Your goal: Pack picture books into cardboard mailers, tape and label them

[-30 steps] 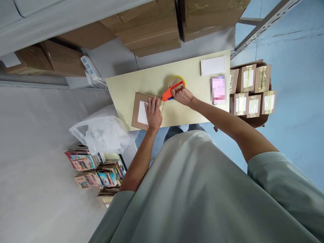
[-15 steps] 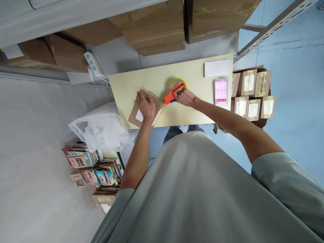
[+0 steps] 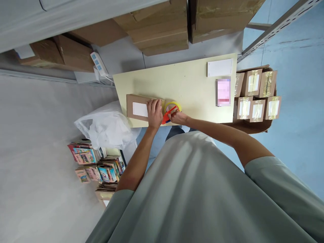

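Note:
A small brown cardboard box [image 3: 138,97] with a white label [image 3: 140,109] lies on the cream tabletop [image 3: 197,91], near its left end. My left hand [image 3: 155,113] grips the box's right end, fingers close together over the top. In my right hand [image 3: 179,118] is the orange tape dispenser [image 3: 165,118], held right beside that end, close to the table's front edge. It carries a roll of yellowish tape [image 3: 179,105]. My left hand hides part of the box end, so I cannot tell whether the dispenser touches it.
On the table's right lie a white pad [image 3: 219,68] and a pink, blurred-out item [image 3: 223,92]. A carton of taped boxes [image 3: 257,109] stands to the right. Beyond the table are large cartons [image 3: 164,30] and a power strip [image 3: 99,64]. Left are a white plastic bag [image 3: 106,126] and books [image 3: 106,173].
The box has turned from slanted to nearly lengthwise along the table. My left hand has shifted to its right end. My right hand has brought the tape dispenser nearer to me.

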The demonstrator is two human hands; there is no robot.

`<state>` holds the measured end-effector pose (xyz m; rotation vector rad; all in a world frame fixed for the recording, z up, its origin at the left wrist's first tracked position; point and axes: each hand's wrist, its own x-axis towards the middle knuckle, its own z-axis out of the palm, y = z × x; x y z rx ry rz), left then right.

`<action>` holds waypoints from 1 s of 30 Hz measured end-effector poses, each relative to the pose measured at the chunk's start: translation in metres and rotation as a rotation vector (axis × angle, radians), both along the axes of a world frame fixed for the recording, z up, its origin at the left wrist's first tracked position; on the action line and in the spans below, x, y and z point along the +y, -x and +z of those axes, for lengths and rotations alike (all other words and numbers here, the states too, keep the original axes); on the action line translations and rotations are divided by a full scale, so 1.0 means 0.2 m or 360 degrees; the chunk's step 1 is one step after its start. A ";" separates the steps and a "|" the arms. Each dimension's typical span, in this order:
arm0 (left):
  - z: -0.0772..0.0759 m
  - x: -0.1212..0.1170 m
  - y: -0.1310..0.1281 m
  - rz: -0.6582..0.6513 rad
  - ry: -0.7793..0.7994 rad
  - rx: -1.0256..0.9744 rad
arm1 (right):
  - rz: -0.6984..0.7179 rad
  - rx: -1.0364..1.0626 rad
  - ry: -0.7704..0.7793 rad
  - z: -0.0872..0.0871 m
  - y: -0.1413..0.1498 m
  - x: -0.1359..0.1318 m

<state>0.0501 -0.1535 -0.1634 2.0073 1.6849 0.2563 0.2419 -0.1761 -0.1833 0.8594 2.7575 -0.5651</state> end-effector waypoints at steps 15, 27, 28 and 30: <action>-0.08 -0.18 0.01 -0.0143 0.0023 -0.0004 | -0.0278 -0.0424 0.0004 -0.02 -0.43 0.18; -0.08 -0.17 -0.01 -0.0162 0.0035 0.0040 | -0.0563 -0.0279 0.0014 0.02 -0.35 0.43; -0.08 -0.17 -0.01 -0.0159 0.0037 0.0038 | -0.0560 -0.0266 0.0009 0.02 -0.32 0.44; -0.09 -0.17 -0.02 -0.0155 0.0028 0.0028 | -0.0532 -0.0272 0.0012 0.04 -0.27 0.46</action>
